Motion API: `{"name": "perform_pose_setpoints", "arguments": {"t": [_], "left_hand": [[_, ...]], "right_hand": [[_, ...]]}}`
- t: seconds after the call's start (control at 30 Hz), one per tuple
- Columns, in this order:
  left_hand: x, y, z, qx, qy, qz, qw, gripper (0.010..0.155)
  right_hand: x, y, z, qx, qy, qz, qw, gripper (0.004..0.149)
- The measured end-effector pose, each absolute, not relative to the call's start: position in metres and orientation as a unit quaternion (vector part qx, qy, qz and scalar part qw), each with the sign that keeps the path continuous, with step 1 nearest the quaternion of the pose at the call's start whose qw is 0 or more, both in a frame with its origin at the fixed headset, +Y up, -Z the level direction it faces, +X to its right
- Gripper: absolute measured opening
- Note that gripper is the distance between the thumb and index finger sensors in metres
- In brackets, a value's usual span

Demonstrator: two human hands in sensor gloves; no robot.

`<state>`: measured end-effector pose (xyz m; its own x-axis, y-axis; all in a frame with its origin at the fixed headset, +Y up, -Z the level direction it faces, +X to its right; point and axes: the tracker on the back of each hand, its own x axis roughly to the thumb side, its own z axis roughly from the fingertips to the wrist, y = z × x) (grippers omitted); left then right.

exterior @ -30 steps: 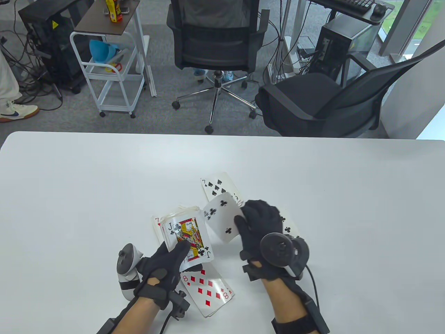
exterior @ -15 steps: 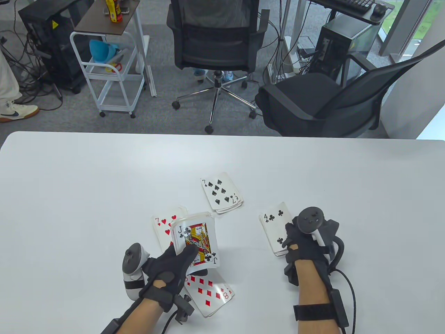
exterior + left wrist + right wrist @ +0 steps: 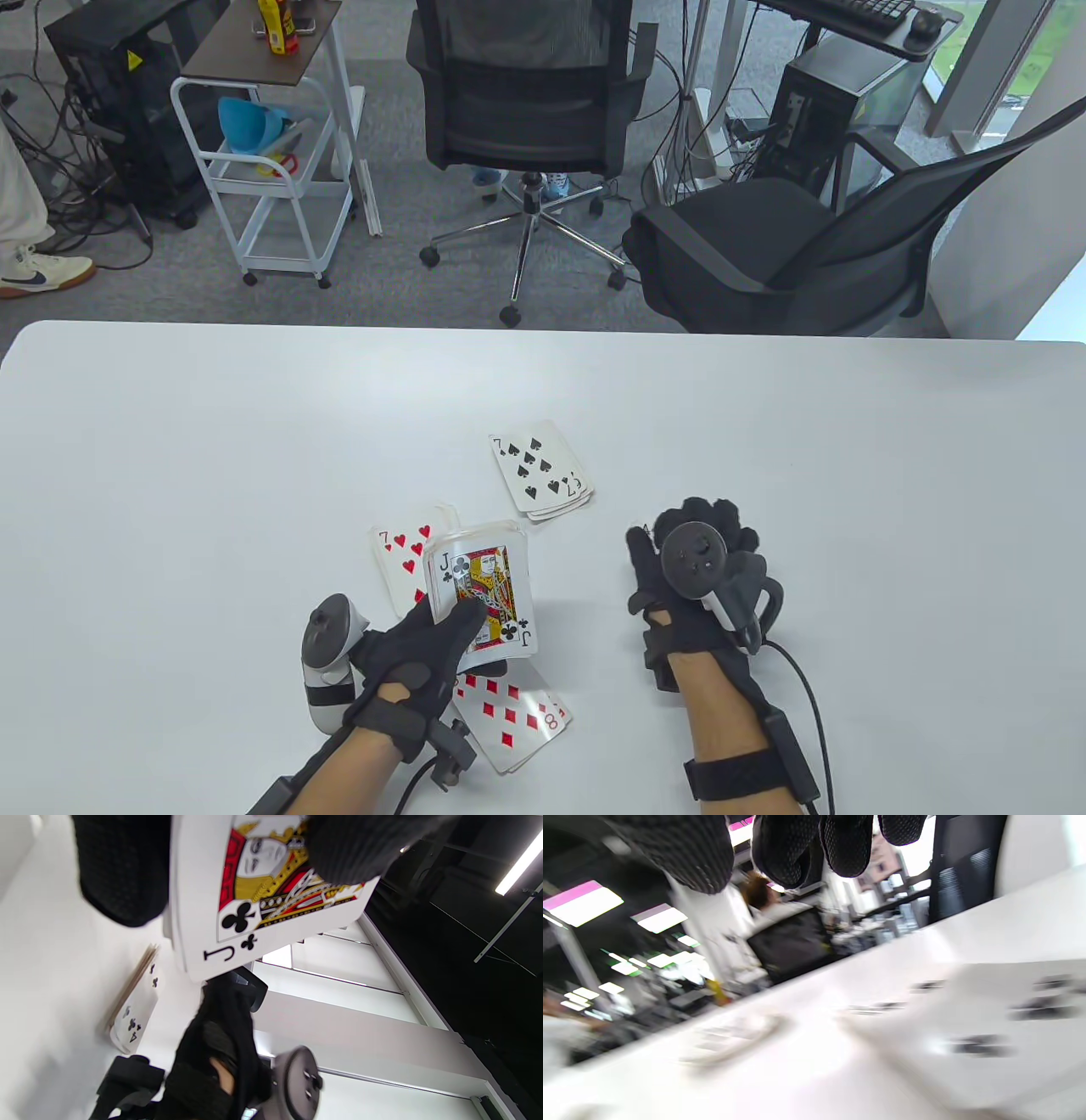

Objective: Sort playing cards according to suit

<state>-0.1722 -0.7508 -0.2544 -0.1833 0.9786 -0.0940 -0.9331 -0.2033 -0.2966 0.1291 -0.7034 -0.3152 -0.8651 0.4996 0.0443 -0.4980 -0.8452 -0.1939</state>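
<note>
The four of clubs (image 3: 132, 1022), which half a second ago lay uncovered on top of the clubs pile with the right hand at its near corner, is now hidden in the table view beneath the right hand (image 3: 691, 564). The left wrist view still shows that pile lying flat on the surface (image 3: 212, 441), the four uppermost. A second ago that card was in the right hand, in the air beside the deck. So the card is delivered. The right hand's fingers (image 3: 846, 844) hang loosely apart and hold nothing, above the pile near the surface's near edge, towards its right side.

The deck (image 3: 482, 586) has barely shifted. The left hand (image 3: 416, 654) grips it face up, thumb across the jack of clubs (image 3: 477, 581), fingers curled beneath, close to the middle of the near edge.

Around it the other piles lie as before:
- seven of hearts (image 3: 400, 560), partly under the deck on its left;
- seven of spades (image 3: 540, 467), further from the near edge;
- eight of diamonds (image 3: 509, 709), nearest that edge.

I judge the next card, again a club, belongs on the pile the right hand has just left.
</note>
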Motion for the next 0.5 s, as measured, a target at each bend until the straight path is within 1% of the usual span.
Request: {"name": "perform_pose_setpoints", "arguments": {"t": [0.13,0.23,0.33,0.5], "left_hand": [[-0.175,-0.755,-0.257,-0.131,-0.071,0.765,0.627,0.055],[-0.175,-0.756,-0.257,-0.131,-0.067,0.763,0.629,0.055],[-0.175,-0.757,-0.257,-0.131,-0.066,0.763,0.630,0.055],[-0.175,-0.757,-0.258,-0.124,-0.062,0.763,0.632,0.055]], "right_hand": [[0.095,-0.687,-0.296,0.094,-0.131,0.920,0.356,0.049],[0.075,-0.684,-0.285,0.135,-0.123,0.904,0.387,0.050],[0.062,-0.686,-0.279,0.150,-0.108,0.909,0.374,0.053],[0.053,-0.693,-0.277,0.155,-0.092,0.914,0.363,0.061]]}}
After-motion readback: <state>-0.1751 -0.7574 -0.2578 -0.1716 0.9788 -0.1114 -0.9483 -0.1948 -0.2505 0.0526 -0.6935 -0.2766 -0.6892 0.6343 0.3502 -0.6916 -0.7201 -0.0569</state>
